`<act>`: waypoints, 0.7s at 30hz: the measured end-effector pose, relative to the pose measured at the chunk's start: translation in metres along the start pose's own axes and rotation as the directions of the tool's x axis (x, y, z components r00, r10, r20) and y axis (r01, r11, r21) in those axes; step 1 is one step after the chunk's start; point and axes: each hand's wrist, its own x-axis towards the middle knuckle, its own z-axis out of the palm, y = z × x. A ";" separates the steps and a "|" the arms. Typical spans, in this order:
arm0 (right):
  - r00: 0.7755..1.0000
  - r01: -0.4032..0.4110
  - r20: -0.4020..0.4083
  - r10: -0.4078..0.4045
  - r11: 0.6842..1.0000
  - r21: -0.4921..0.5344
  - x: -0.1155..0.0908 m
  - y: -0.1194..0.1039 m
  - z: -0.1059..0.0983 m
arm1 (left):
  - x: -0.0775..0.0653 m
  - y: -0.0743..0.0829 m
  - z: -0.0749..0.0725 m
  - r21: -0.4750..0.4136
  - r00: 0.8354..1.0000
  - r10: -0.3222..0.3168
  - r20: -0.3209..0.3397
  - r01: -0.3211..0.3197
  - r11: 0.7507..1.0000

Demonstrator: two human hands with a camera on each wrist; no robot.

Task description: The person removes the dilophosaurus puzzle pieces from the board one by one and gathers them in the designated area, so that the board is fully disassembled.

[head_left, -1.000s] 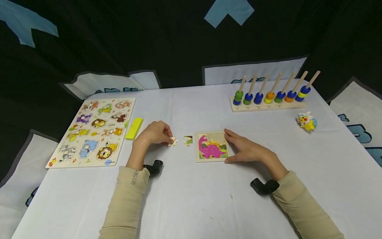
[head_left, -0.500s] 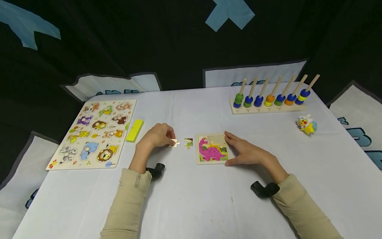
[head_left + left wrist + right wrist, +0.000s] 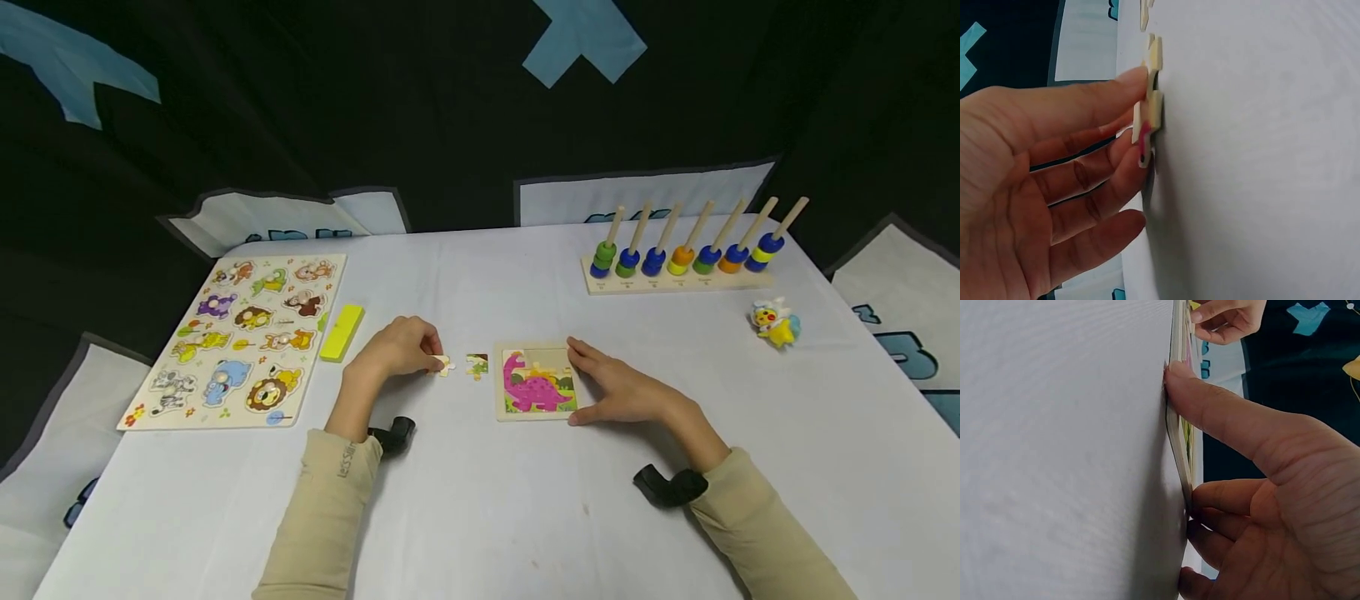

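My left hand (image 3: 401, 346) pinches a pale wooden jigsaw piece (image 3: 446, 365) between thumb and fingertips, close over the tabletop. Edge-on in the left wrist view, the piece (image 3: 1155, 111) shows a touch of pink; the fingers hide part of it. A loose green and brown jigsaw piece (image 3: 477, 364) lies just to its right. Beside that is a small framed dinosaur puzzle (image 3: 536, 392) with a bare strip along its top. My right hand (image 3: 626, 383) holds the frame's right side, thumb at the near corner and fingers at the far one.
A large animal puzzle board (image 3: 232, 342) lies at the left, with a yellow block (image 3: 342, 332) beside it. At the back right stands a wooden peg counter (image 3: 678, 285) with coloured rings. A small yellow figurine (image 3: 775, 323) sits in front of it.
My left hand has shifted slightly right with the jigsaw piece, and the piece has turned in the fingers. The right hand keeps its hold on the frame. The head view has shifted a little.
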 end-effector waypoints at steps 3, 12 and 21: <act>1.000 -0.002 0.001 0.002 1.000 -0.003 0.000 0.000 0.001 | 0.000 -0.001 0.000 -0.005 1.000 0.001 -0.013 -0.001 1.000; 1.000 -0.002 -0.002 0.002 1.000 -0.001 0.000 -0.001 0.001 | 0.003 -0.002 0.003 -0.030 1.000 0.001 -0.027 -0.002 1.000; 1.000 0.002 -0.012 -0.002 1.000 -0.011 -0.001 -0.002 0.000 | 0.004 -0.003 0.004 -0.016 1.000 0.019 -0.010 -0.019 1.000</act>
